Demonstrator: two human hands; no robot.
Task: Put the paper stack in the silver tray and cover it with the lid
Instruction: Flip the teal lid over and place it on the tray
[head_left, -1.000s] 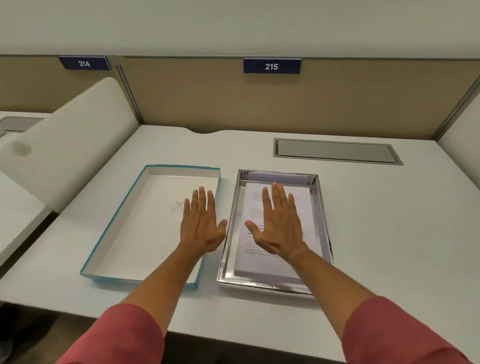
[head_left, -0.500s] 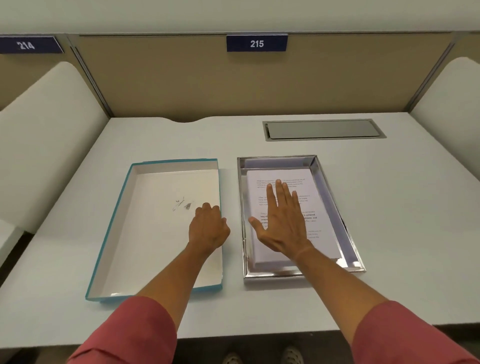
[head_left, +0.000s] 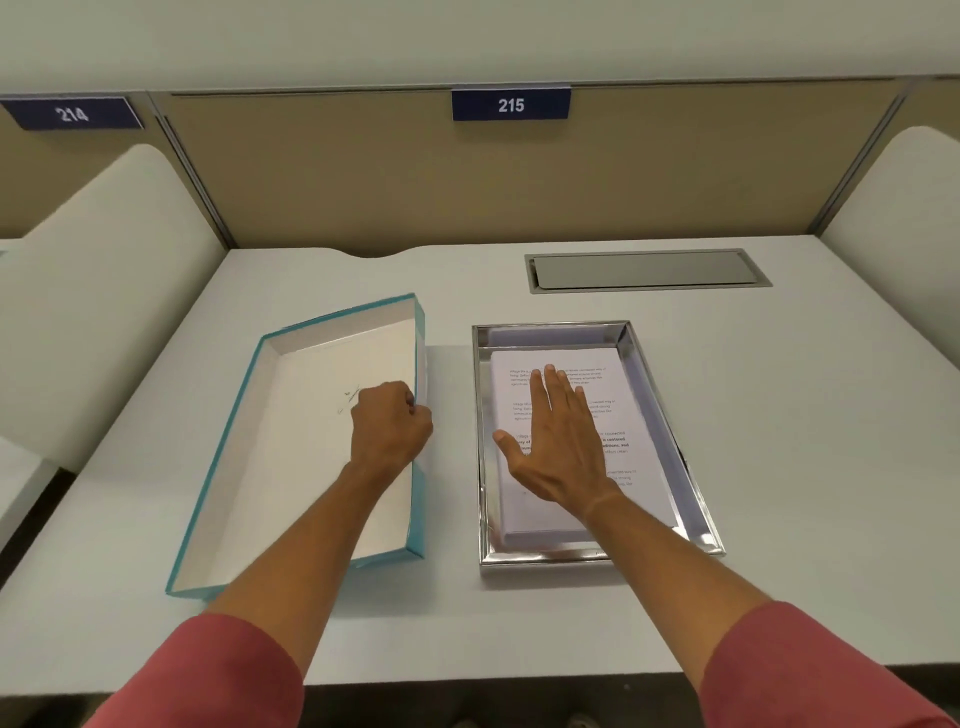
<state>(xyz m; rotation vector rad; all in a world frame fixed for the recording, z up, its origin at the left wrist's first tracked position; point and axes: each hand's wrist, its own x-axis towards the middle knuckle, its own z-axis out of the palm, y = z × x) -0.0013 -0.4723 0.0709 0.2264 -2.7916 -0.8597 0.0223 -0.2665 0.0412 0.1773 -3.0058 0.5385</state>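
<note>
The silver tray (head_left: 665, 405) stands on the desk, right of centre. The paper stack (head_left: 634, 395), white with printed text, lies flat inside it. My right hand (head_left: 558, 441) rests flat on the stack, fingers spread. Left of the tray is the lid (head_left: 291, 426), teal outside and white inside, open side up. My left hand (head_left: 389, 426) grips the lid's right wall, and that side is lifted off the desk while the left side stays down.
A white desk (head_left: 805, 415) carries everything. A grey cable hatch (head_left: 644, 270) sits at the back right. A tan partition (head_left: 363, 171) marked 215 closes the back. White side dividers (head_left: 88, 291) stand at left and right.
My left hand closed on the lid's right wall and tipped that side up. My right hand stayed flat on the paper. The camera tilted down.
</note>
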